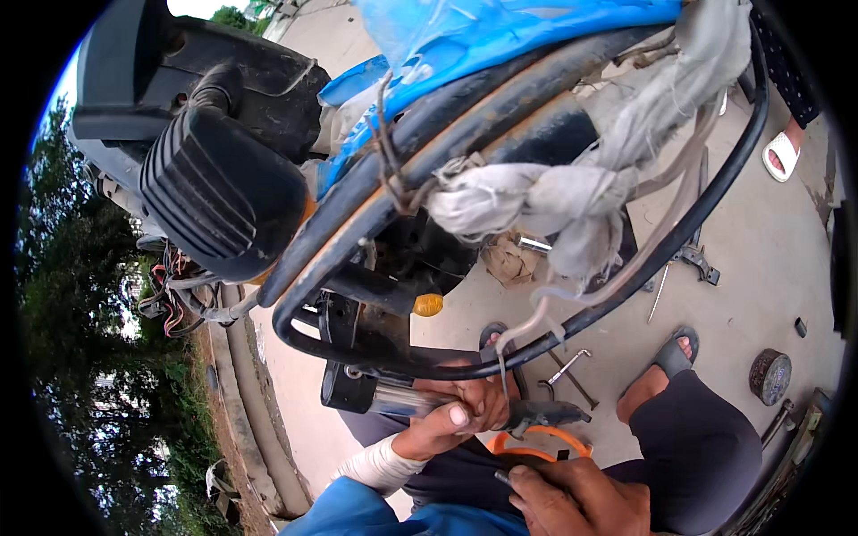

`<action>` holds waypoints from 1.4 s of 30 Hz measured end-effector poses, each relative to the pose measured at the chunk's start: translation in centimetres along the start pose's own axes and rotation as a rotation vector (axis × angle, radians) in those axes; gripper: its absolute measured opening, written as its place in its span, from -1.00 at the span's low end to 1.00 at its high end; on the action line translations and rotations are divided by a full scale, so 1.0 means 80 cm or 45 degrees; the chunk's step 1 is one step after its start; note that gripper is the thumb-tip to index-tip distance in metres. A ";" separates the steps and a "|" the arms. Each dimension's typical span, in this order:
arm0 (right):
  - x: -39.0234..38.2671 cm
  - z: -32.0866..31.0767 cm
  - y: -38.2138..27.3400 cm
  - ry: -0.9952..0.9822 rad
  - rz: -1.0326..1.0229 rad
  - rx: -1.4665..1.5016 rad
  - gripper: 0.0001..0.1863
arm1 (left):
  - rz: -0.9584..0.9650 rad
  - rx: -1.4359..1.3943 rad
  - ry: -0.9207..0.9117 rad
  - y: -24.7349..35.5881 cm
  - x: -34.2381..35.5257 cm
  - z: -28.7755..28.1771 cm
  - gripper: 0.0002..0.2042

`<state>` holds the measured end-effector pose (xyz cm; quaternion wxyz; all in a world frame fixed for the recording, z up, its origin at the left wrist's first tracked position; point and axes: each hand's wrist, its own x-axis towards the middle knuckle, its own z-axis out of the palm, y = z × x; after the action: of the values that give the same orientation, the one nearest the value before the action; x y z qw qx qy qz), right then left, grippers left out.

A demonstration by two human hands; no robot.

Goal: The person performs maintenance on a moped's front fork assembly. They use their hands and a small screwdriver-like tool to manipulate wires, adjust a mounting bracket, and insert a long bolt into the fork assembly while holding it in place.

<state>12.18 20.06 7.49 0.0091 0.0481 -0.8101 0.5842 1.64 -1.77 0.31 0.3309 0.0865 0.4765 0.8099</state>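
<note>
My left hand (451,418), its wrist wrapped in a white bandage, is closed around a shiny metal tube (402,399) with a black end. From the far side of that fist a black lever-like piece (547,414) sticks out to the right; whether it joins the tube is hidden. Low in the picture, my right hand (585,502) is curled with its fingers bent. A small grey tip (503,478) shows at its fingers, but most of that thing is covered. Between and behind the hands lies an orange ring-shaped piece (559,435).
Black frame tubes (483,116), tied with grey cloth (572,188), and a black cable (706,205) arch overhead. A blue plastic sheet (500,36) drapes above. Wrenches (572,366) and a round tin (769,375) lie on the concrete. Another person's foot in a white slipper (780,158) stands far right.
</note>
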 end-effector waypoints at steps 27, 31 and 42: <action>0.006 -0.087 0.089 -0.157 -0.043 0.391 -0.71 | 0.123 0.167 0.242 -0.004 -0.001 0.019 -0.72; 0.009 -0.094 0.094 -0.175 -0.030 0.410 -0.74 | 0.147 0.139 0.214 -0.004 0.001 0.018 -0.71; 0.003 -0.103 0.104 -0.100 -0.029 0.399 -0.82 | 0.154 0.145 0.082 -0.005 0.008 0.009 -0.70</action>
<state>10.83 30.45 2.21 -0.0236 0.0808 -0.7081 0.7011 1.63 -0.72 0.27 0.2603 0.1077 0.5262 0.8024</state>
